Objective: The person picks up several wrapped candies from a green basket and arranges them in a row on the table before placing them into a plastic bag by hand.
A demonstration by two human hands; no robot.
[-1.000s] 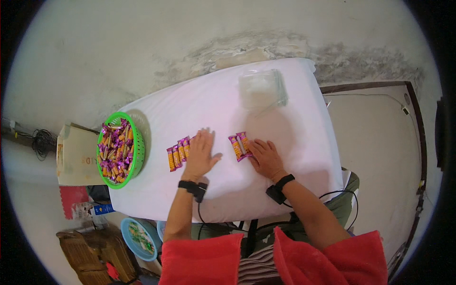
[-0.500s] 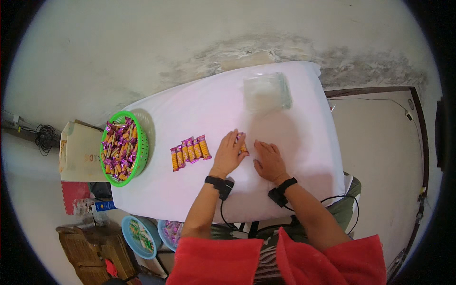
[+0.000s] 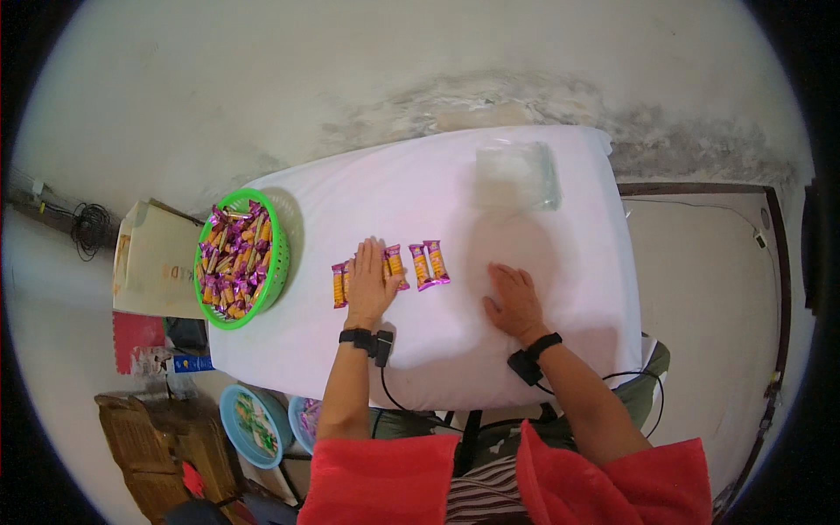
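Behind left hand (image 3: 370,289) and right hand (image 3: 516,306): black wrist straps (image 3: 356,338), black boxes (image 3: 383,348), black cables (image 3: 634,374) (one per wrist). Further back: red sleeves (image 3: 381,481), striped shirt (image 3: 483,494), green trousers (image 3: 654,360).

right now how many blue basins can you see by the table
2: the left blue basin at lower left, and the right blue basin beside it, partly hidden near the table; others could be hidden underneath.

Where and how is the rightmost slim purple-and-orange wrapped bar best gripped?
Probably by the purple ends of the slim purple-and-orange wrapped bar, coming from above on the right: it lies flat, its right side is free, and the neighbouring bar crowds its left.
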